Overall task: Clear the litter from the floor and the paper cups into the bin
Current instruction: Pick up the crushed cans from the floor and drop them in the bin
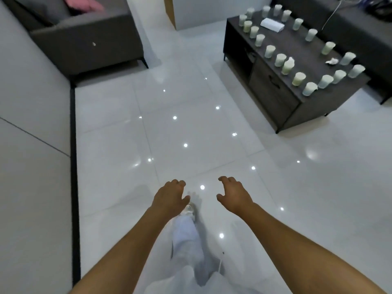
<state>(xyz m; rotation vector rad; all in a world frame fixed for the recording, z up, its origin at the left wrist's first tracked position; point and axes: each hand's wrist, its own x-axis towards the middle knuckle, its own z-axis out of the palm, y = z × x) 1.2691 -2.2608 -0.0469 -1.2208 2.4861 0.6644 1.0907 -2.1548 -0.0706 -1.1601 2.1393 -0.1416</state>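
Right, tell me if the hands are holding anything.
Neither. The left hand and right hand hang loosely curled over the floor.

One head-worn wide-angle view looks forward and steeply down over the white tiled floor (191,128), the low table (314,60) somewhat blurred at upper right.

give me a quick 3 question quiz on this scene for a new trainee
1. True or false: the left hand holds a paper cup.
2. Where do the paper cups stand?
A. on the floor
B. on the dark coffee table
C. on the grey sofa
3. Fill in: a crumpled white scrap lies on the ____ among the cups.

Key
1. False: both the left and the right hand hold nothing, fingers loosely curled.
2. B
3. table
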